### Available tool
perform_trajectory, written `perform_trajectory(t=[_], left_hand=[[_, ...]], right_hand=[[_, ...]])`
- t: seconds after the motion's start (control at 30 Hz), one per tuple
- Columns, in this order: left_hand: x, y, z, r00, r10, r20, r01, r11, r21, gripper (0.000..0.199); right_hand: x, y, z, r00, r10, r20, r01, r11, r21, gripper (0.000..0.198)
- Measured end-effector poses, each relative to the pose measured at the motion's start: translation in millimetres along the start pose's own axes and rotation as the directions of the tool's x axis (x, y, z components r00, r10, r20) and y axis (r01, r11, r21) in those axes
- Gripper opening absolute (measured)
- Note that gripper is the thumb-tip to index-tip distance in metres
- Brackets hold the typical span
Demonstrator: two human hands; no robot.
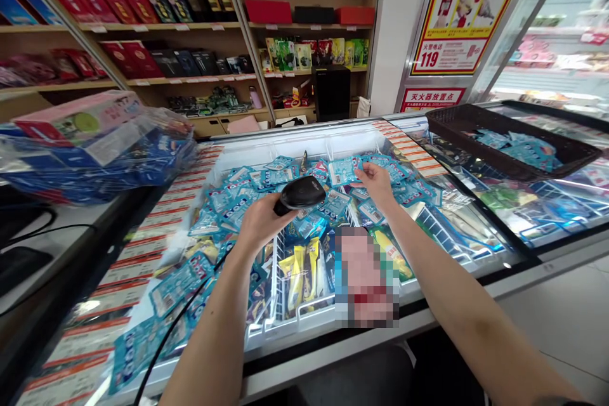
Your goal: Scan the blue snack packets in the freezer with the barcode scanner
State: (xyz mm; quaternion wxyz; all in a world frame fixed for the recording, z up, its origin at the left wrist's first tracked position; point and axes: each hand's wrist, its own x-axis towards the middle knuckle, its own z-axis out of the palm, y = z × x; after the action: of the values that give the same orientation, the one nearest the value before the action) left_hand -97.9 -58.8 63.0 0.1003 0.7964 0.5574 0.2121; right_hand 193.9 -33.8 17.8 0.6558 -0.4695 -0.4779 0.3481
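Note:
A black corded barcode scanner sits in my left hand, its head tipped toward the packet on the right. My right hand pinches one edge of a blue printed packet, whose barcode side faces up. Many similar blue packets lie scattered over the glass top of a chest freezer beneath both hands. The scanner's cable runs down past my left forearm. Near the front edge lies a pixelated, phone-shaped thing.
On the right stands a dark plastic basket with more blue packets inside. Plastic-wrapped boxes are stacked on the left. Yellow-wrapped ice creams show inside the freezer. Shelves with boxes and bottles line the back wall.

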Motion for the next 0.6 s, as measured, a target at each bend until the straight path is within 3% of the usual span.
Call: perform_trajectory(t=[0.4,0.6], left_hand=[[-1,4,-1,1.0,0.011,-0.001,-0.011,1.0,0.008,0.047],[-1,5,1,1.0,-0.004,-0.026,0.005,0.999,0.049,0.048]], right_hand=[[-2,2,5,0.998,-0.036,0.059,0.039,0.998,-0.053,0.037],[5,-2,-15,0.985,-0.139,-0.099,0.113,0.967,-0.228,0.047]])
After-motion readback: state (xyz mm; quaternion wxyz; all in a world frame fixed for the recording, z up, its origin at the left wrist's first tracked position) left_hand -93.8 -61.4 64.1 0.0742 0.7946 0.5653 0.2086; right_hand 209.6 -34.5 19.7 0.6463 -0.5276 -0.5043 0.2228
